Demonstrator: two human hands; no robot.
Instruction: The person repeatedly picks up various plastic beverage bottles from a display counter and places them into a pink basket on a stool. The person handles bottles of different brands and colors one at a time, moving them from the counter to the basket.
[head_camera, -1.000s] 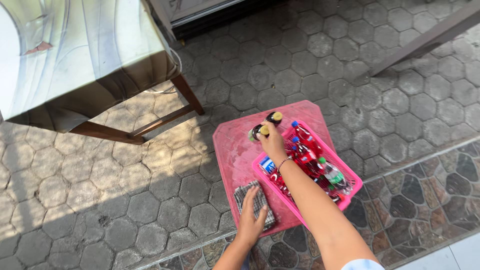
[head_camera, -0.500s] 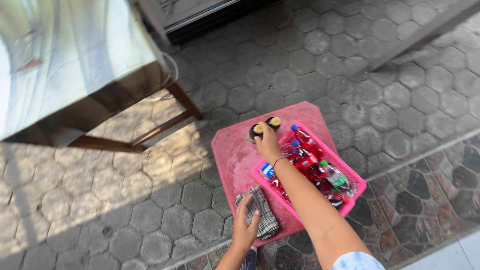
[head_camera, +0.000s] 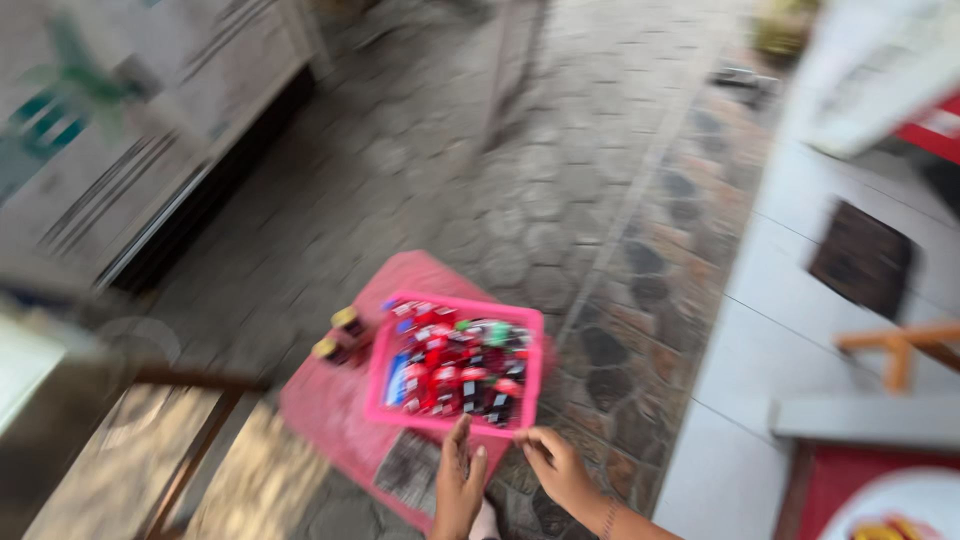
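Pink basket (head_camera: 530, 345), packed with small red, blue and green packets and bottles, sits on a low pink stool (head_camera: 330, 410) that stands on the grey paved floor (head_camera: 420, 190). Both hands reach toward its near rim: the left hand (head_camera: 458, 487) is open with fingers spread, just touching or nearly touching the rim, and the right hand (head_camera: 555, 468) is loosely curled just beside the near right corner, gripping nothing I can make out. A dark checked cloth (head_camera: 408, 470) lies on the stool beside the left hand. Two small dark jars with yellow lids (head_camera: 338, 335) stand on the stool left of the basket. Everything is blurred.
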